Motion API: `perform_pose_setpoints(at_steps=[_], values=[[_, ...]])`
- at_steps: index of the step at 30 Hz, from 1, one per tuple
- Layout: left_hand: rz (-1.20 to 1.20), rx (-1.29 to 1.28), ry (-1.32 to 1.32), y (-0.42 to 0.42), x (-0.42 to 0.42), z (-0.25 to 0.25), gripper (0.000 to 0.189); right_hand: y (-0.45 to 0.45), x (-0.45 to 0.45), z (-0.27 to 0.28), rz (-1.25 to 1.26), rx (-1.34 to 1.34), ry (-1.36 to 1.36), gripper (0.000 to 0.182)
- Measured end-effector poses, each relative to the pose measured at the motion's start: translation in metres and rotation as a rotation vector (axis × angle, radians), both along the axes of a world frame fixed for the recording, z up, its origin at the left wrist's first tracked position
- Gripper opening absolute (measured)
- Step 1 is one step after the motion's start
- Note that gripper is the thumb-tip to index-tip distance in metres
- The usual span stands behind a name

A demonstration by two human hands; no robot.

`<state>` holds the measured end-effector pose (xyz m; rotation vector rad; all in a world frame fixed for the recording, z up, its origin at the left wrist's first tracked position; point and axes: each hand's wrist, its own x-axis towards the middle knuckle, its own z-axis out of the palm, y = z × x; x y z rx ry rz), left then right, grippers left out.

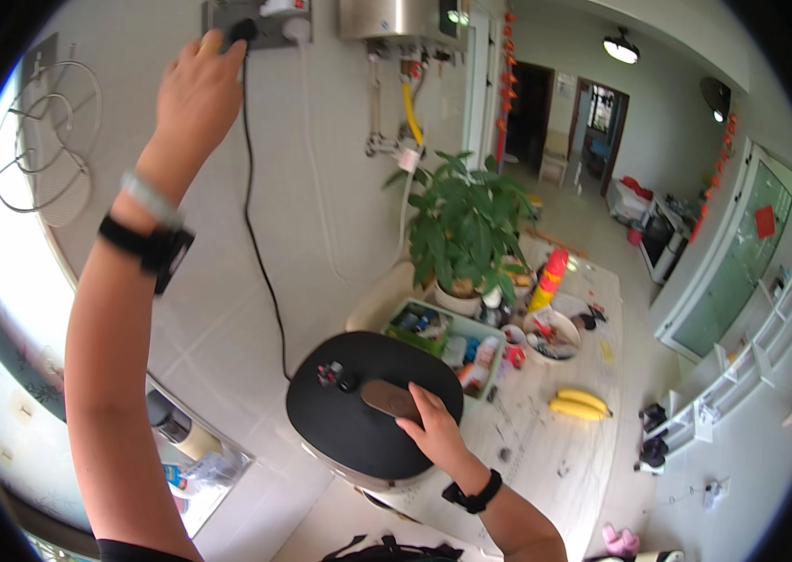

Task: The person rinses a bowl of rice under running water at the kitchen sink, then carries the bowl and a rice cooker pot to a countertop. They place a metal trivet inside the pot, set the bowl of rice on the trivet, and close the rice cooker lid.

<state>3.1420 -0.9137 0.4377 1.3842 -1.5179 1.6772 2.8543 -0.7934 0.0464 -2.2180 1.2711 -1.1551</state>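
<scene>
Raised high at the upper left, my left hand [203, 88] has its thumb and fingers around a black plug [243, 30] at the dark wall socket panel [269, 28]. A black cord [250, 204] hangs from the plug to the rear left of an electric cooker. The cooker's rounded black lid [361, 435] is down. My right hand [434, 428] lies on the lid, thumb and fingers about the right end of a brown oblong panel [385, 398]; whether it grips is unclear. A small dark and pink item [331, 374] sits on the lid beside the panel.
The table [529, 435] holds bananas [578, 404], a green organizer bin [491, 358], a round container [552, 336], a red-yellow canister [549, 279] and a potted plant [466, 218]. A white cord [315, 161] hangs along the wall, left of a water heater [399, 21].
</scene>
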Motion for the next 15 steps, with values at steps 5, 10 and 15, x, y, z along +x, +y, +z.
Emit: perform_pose_setpoints(at_steps=[5,10,15], values=[[-0.328,0.377,0.225,0.092,-0.047,-0.157,0.052,0.007,-0.030,-0.008,-0.054,0.006,-0.159,0.050],[-0.404,0.624,0.805,0.196,-0.072,-0.309,0.055,0.023,-0.073,-0.026,-0.152,0.060,-0.317,0.040],[-0.336,0.679,1.355,0.263,-0.142,-0.419,0.053,0.048,-0.139,-0.083,-0.144,0.329,-0.337,0.034]])
